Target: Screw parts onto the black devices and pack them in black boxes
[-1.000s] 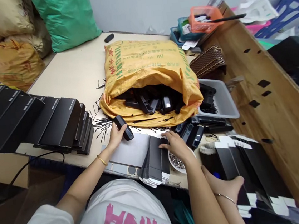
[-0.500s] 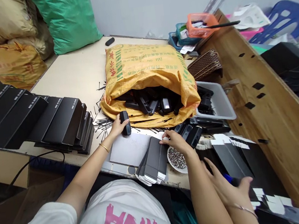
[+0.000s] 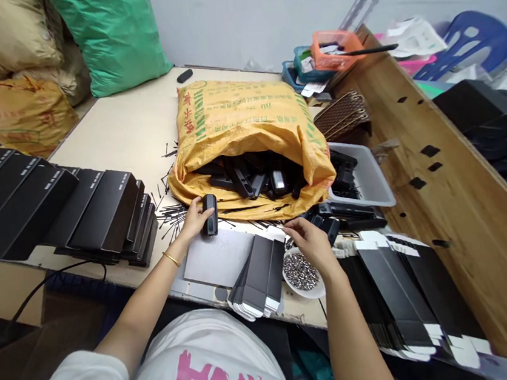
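Observation:
My left hand point(image 3: 194, 221) grips a small black oblong plastic device point(image 3: 211, 214), upright above the far edge of a grey metal plate point(image 3: 220, 258). My right hand point(image 3: 310, 241) is just beyond a white bowl point(image 3: 318, 289) of small shiny metal pieces point(image 3: 300, 271). Its thumb and fingertips are pressed together; what they hold, if anything, is too small to make out. Between the hands, a fanned stack of flat black cartons point(image 3: 260, 268) with white ends rests partly on the plate. Past both hands lies an open yellow woven sack point(image 3: 244, 108) with many black devices point(image 3: 256, 177) inside.
Folded black boxes point(image 3: 100, 207) line the left of the table. More flat black cartons point(image 3: 395, 283) lie at right, along a wooden board point(image 3: 446, 192). A pale grey bin point(image 3: 377, 170) stands beside the sack. Thin black sticks point(image 3: 172, 217) are scattered near my left hand.
A second person's hand at the lower right has gone out of view. My right hand has shifted slightly off the carton stack. My left hand still holds the device, now tilted a little.

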{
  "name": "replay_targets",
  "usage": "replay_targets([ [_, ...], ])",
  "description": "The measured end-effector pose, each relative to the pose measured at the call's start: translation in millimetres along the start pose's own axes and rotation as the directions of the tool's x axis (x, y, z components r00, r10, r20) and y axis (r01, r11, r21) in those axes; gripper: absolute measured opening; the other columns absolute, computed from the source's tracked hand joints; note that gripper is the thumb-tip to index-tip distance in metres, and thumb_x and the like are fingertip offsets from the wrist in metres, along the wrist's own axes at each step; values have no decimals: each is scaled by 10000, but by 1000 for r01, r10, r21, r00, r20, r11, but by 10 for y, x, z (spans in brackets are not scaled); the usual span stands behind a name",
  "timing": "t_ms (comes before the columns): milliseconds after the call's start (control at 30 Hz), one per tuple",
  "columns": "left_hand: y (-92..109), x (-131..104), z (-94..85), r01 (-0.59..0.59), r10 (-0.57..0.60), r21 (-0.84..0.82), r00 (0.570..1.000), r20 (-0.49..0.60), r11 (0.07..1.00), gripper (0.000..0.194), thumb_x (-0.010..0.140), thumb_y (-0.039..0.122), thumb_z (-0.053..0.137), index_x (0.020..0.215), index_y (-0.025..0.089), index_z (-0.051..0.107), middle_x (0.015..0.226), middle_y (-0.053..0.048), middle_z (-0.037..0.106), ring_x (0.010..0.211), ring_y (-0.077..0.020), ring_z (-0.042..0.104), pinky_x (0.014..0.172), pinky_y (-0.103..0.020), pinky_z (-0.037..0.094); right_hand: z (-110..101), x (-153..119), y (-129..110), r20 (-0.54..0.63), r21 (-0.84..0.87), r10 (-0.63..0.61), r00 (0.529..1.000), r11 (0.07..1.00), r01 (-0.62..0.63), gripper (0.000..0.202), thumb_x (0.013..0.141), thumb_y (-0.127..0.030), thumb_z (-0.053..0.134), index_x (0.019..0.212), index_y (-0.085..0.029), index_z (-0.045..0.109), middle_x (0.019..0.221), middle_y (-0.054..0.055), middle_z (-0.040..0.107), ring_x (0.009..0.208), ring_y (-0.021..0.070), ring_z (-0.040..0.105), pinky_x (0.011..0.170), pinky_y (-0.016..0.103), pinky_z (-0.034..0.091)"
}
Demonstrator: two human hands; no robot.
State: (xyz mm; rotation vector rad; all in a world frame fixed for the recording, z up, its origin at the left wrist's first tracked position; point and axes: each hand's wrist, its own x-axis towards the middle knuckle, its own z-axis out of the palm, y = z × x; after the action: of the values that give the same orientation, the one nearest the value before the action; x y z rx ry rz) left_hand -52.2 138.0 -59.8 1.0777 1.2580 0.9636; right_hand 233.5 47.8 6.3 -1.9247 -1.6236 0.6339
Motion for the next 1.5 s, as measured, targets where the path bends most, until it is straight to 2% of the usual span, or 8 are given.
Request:
replay_targets([
  [267,32,-192,-35,-16,21,-71,997,69,997,599,722,370,688,1253,193,474,893,-55,632,794,-167,593,789,-314,447,84,146,-334,94,-189,-46,995,980,63,136,799,-267,482,708,-207,564,725,47,657,695,189,590,628,268,393],
  [467,76,-150,84,0,23,-194,993,117,981,607,725,351,689,1264,192,460,974,-81,640,930,-197,598,876,-346,445,-130,103,4,-72,-344,139,988,926,-155,151,799,-237,454,732,-203,586,750,74,675,686,208,599,605,281,371],
  [633,107,-79,198,64,-32,-220,989,144,973,587,729,330,684,1257,213,455,987,-77,646,900,-197,612,862,-364,464,-304,-260,265,2,-260,162,987,953,-155,179,790,-302,436,728,-204,573,739,58,682,683,221,616,636,308,404],
  [867,65,-8,300,29,-9,-180,994,110,983,586,716,307,693,1245,193,467,905,-64,643,835,-183,605,809,-333,467,-161,-543,271,72,-180,125,990,977,-111,185,792,-334,449,722,-219,575,719,44,671,661,214,611,632,319,432],
  [1000,39,6,316,-1,13,-125,995,95,992,573,721,280,681,1244,182,466,896,-66,638,805,-181,603,778,-330,472,-17,-452,201,4,-122,-17,1000,992,17,208,812,-377,480,830,-206,597,835,71,666,804,241,609,692,351,465],
  [1167,35,19,331,-53,54,-16,997,56,998,523,728,264,675,1215,189,499,904,-64,624,804,-187,597,810,-361,473,161,-248,120,134,-131,-133,982,980,151,380,714,-361,685,1043,-203,580,1066,102,621,1041,286,544,856,418,445],
  [1333,95,4,336,-128,134,132,990,-37,983,463,665,225,735,1103,189,588,1059,-95,540,1047,-252,521,1000,-431,352,244,-39,116,249,-127,-22,968,990,55,307,605,-259,767,849,-177,600,857,46,604,864,225,575,752,327,451],
  [1500,332,-282,394,-258,283,286,958,-48,923,492,645,253,759,1110,203,605,1169,-114,470,1230,-311,373,1092,-468,213,118,82,98,357,-19,31,934,999,-26,126,713,-258,638,658,-176,560,650,-11,574,648,156,532,610,259,381],
])
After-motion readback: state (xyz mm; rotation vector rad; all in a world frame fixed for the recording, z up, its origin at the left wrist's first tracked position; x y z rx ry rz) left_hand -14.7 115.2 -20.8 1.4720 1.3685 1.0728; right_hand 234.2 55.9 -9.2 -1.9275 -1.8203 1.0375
